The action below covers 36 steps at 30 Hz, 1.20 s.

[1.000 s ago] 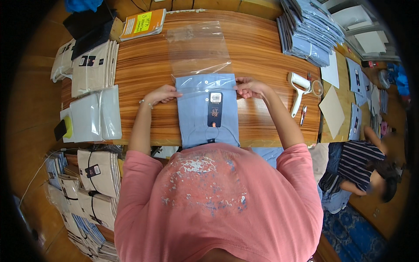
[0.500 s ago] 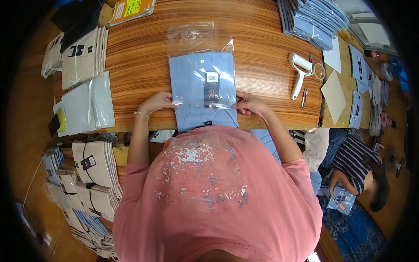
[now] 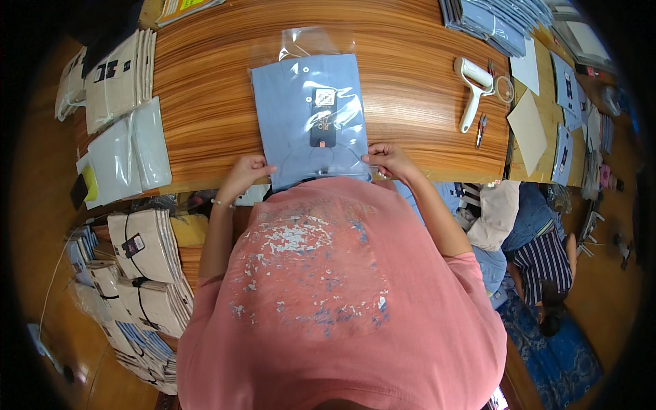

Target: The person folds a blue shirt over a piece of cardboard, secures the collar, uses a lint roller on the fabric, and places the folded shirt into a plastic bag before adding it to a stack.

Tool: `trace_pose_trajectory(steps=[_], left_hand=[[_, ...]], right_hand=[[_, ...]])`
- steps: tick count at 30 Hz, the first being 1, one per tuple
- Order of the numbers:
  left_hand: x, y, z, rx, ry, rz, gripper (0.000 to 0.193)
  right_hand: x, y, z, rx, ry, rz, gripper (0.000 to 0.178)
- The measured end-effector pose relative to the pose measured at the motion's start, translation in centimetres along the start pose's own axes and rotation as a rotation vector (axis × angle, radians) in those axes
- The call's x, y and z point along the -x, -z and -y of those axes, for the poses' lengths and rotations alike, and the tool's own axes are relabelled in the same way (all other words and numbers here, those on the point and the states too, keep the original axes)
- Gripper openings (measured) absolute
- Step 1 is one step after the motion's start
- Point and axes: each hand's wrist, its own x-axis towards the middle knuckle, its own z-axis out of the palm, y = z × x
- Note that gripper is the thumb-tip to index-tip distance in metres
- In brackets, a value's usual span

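A folded light-blue shirt [image 3: 283, 109] lies at the near edge of the table, its collar end toward me. Around it is a clear plastic bag [image 3: 304, 42], whose slack end crumples beyond the shirt's far edge. Through the film a dark hang tag [image 3: 323, 130] with a white label shows on the shirt front. My left hand [image 3: 247, 173] pinches the bag's edge at the near left. On the opposite side my right hand [image 3: 389, 161], also closed, grips the bag's right edge near the same height. The shirt's nearest end is partly hidden by my body.
Right of the shirt lie a white lint roller [image 3: 471, 92] and small thread snips [image 3: 481, 130]. Stacked blue shirts [image 3: 492, 27] stand at the far right. Beige folded garments [image 3: 119, 82] and clear bags [image 3: 126, 154] lie left. A person in stripes [image 3: 543, 263] bends at the right.
The bag's open end has come nearer to me, now reaching over the collar end of the shirt. Both hands keep their grip on its sides. The person at the right has bent lower.
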Motion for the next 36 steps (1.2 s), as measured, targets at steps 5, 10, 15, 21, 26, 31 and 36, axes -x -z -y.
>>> trace_pose_trajectory(steps=[5,10,15,21,26,31,36], left_hand=[[1.4,-1.2,2.6,-0.031,0.081,0.074,0.017],[1.3,-0.2,-0.2,0.108,-0.015,-0.042,0.018],[1.1,-0.8,2.1,-0.064,0.074,0.003,0.015],[2.1,-2.1,2.7,0.088,0.122,0.058,0.012],[0.5,-1.2,-0.6,0.088,-0.098,-0.124,0.018],[-0.8,0.8,-9.8,-0.751,-0.344,-0.573,0.052],[-3.3,-2.8,-12.0,-0.970,-0.743,-0.448,0.084]], right_hand=[[-0.2,-0.4,-6.5,-0.041,0.147,0.016,0.010],[0.4,0.3,1.0,0.064,-0.015,0.006,0.014],[-0.2,0.0,-3.6,0.097,0.093,0.093,0.010],[-0.7,0.0,-6.7,0.140,0.100,0.115,0.005],[-2.7,-0.2,-2.4,0.027,0.171,-0.114,0.013],[-4.6,-1.3,6.2,-0.271,0.289,-0.052,0.010],[-6.0,-1.6,6.5,-0.298,0.307,0.037,0.017]])
